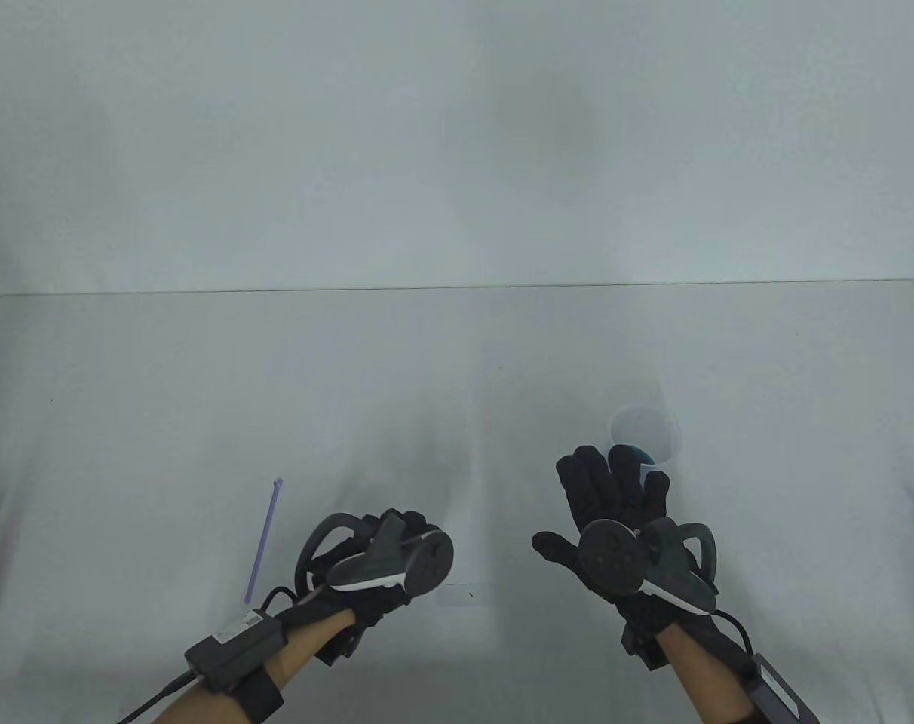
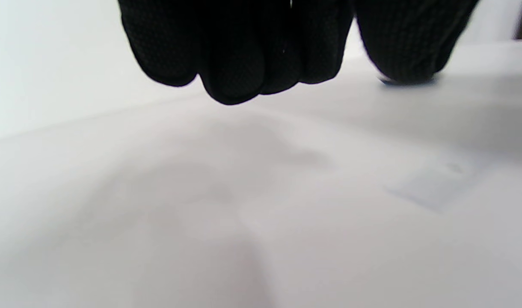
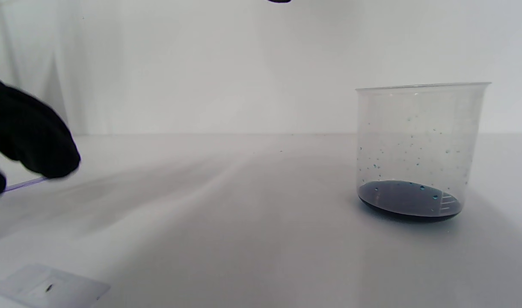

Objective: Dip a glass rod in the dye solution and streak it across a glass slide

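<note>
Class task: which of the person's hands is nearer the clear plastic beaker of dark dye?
Right. The right hand is just beside the clear plastic beaker; the left hand lies farther left.

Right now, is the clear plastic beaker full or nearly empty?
Nearly empty. The clear plastic beaker stands upright, holding only a shallow layer of dark blue dye at its bottom, with droplets speckling its walls.

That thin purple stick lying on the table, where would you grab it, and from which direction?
Probably near the upper end of the glass rod, the one farther from the person, pinched across its width from above. It lies flat and is very thin, so fingertips must close on its two long sides. The left hand is nearest, just to its right. That leaves the other end free to dip in the beaker.
</note>
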